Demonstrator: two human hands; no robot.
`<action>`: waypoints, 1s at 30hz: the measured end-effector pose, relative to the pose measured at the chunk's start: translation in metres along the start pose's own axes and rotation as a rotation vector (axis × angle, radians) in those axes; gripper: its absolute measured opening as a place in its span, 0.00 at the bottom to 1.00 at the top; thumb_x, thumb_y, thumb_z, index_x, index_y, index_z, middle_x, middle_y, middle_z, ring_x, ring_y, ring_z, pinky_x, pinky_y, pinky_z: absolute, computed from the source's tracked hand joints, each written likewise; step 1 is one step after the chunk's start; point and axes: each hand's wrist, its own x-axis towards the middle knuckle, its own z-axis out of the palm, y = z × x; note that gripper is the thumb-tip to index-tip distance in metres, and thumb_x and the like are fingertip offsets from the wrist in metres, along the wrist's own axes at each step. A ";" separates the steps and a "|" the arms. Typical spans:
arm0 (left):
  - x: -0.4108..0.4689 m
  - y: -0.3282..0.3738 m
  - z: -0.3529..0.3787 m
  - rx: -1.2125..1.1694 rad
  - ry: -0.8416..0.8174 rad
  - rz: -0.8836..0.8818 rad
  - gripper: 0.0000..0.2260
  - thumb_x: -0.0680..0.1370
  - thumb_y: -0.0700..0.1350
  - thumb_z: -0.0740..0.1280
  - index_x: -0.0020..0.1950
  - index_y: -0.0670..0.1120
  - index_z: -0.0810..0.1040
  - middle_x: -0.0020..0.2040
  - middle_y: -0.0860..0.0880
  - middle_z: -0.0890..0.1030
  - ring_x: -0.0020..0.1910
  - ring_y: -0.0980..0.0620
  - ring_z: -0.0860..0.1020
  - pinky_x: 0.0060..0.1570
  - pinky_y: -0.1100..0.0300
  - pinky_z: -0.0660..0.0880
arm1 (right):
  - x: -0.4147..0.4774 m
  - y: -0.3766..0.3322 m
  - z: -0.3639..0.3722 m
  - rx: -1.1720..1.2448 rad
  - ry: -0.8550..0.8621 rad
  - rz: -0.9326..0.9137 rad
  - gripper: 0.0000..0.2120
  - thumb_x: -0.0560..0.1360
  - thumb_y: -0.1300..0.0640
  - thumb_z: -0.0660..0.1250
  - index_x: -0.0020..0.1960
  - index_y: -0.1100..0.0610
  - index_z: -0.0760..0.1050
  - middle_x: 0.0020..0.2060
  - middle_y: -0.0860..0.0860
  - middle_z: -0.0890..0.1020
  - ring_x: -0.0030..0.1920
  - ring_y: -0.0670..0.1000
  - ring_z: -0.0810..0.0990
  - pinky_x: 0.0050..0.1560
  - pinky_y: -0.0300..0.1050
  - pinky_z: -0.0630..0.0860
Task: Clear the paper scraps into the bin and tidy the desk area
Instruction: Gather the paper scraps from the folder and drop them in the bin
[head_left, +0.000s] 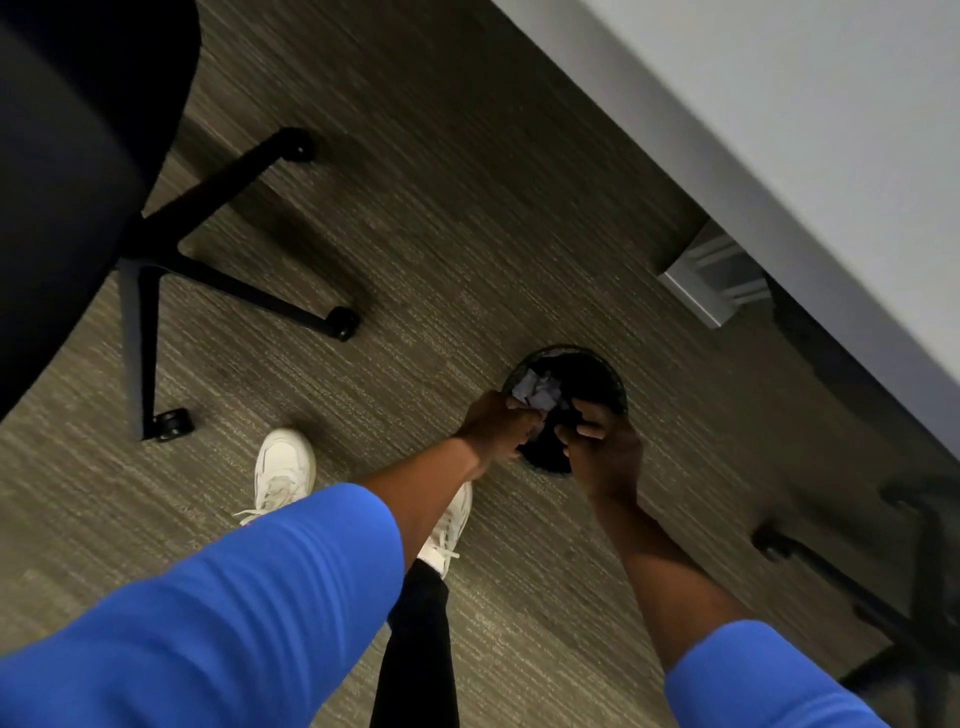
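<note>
A round black bin (597, 371) stands on the carpet beside the white desk (779, 130). Crumpled pale paper scraps (535, 392) lie just over its near-left rim. My left hand (493, 428) reaches to the bin's mouth, its fingers closed around the edge of the scraps. My right hand (602, 447) hovers over the near side of the bin with fingers curled; whether it holds paper is hidden. Both arms wear blue sleeves.
A black office chair (156, 270) with wheeled legs stands at the left. Another chair's base (883, 597) is at the lower right. A grey desk leg foot (711, 280) sits near the bin. My white shoes (283, 467) stand on the carpet.
</note>
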 end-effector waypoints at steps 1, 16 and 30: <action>-0.002 0.003 -0.007 0.065 0.023 0.024 0.10 0.80 0.45 0.72 0.53 0.38 0.85 0.49 0.37 0.86 0.49 0.44 0.83 0.52 0.48 0.83 | -0.002 -0.004 0.003 0.016 0.001 -0.010 0.16 0.72 0.63 0.79 0.60 0.57 0.85 0.56 0.58 0.88 0.53 0.59 0.88 0.51 0.62 0.85; -0.109 0.074 -0.227 0.433 0.585 0.289 0.06 0.79 0.43 0.70 0.51 0.41 0.84 0.47 0.43 0.88 0.51 0.41 0.87 0.45 0.59 0.78 | -0.059 -0.176 0.089 0.190 -0.300 -0.085 0.18 0.77 0.73 0.69 0.58 0.55 0.81 0.49 0.59 0.86 0.55 0.66 0.85 0.59 0.66 0.82; -0.216 0.120 -0.440 0.191 0.932 0.534 0.06 0.82 0.46 0.69 0.49 0.51 0.85 0.37 0.54 0.88 0.33 0.58 0.83 0.47 0.51 0.85 | -0.137 -0.327 0.172 0.299 -0.376 -0.164 0.15 0.78 0.65 0.71 0.54 0.44 0.84 0.38 0.49 0.87 0.38 0.52 0.87 0.40 0.63 0.87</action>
